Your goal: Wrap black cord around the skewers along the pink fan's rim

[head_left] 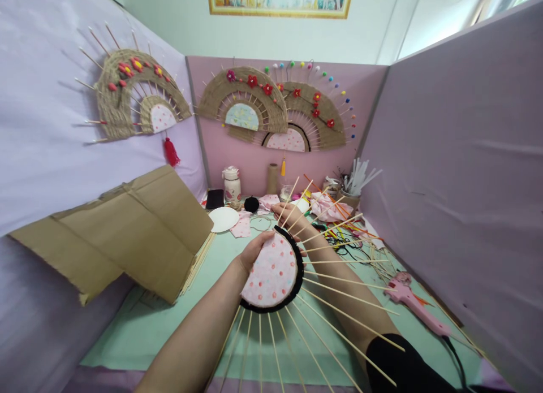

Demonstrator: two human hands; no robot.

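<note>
A half-round fan (271, 271) is held up over the table, tilted, its face covered in pink cloth with red dots. Black yarn (299, 271) edges its curve, and thin wooden sticks (339, 263) radiate outward from it. My left hand (258, 249) grips the fan at its straight side, the thumb lying on the cloth. Beyond the upper sticks, my right hand (291, 215) has its thumb and forefinger pinched together near the top end of the black edging. What they pinch is too small to make out. Sticks partly cover the right hand.
A pink glue gun (418, 311) lies at the right with its cable. Folded cardboard (127, 229) leans at the left. Behind are a white bottle (231, 185), a black yarn ball (251, 204), cloth scraps (331, 206) and tangled cords (345, 243). Finished fans (246, 90) hang on the partition.
</note>
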